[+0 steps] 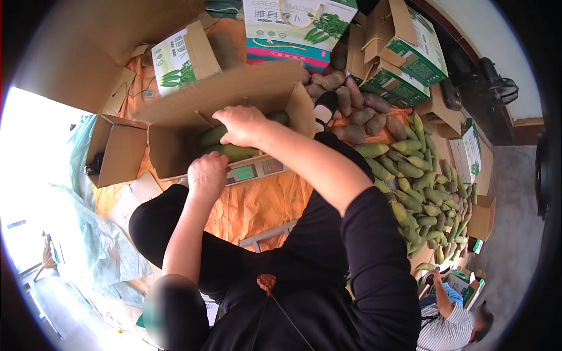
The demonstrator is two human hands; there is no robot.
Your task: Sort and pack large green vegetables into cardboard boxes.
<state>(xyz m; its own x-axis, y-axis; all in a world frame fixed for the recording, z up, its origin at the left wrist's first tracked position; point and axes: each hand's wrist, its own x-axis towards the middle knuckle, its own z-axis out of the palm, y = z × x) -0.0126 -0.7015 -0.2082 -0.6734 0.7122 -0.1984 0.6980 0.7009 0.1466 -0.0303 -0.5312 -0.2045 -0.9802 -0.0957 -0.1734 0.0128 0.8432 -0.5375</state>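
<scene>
black sleeves and a dark top fill the lower middle of the view, nearest the lens, with both forearms reaching up toward an open cardboard box that sits on a digital scale. inside the box lie long green stalks, stacked lengthwise; only a few show past the flaps and the hands. the scale rests on an orange sheet spread over the floor.

the right hand hangs over the box opening, palm down, fingers curled loosely and pressed onto the top green stalk; whether it grips the stalk or only rests on it cannot be told. the left hand is bunched into a loose fist at the front edge of the box, just beside the scale, knuckles up, fingers folded in; what it holds, if anything, is hidden.

to the left stands a smaller empty carton, flaps open. behind the box lean printed green-and-white cartons, folded or half assembled. to the right a big heap of green stalks lies on the sheet, with a cluster of brownish-purple ones above it. at the lower right another person in a striped shirt reaches toward the heap's end.
</scene>
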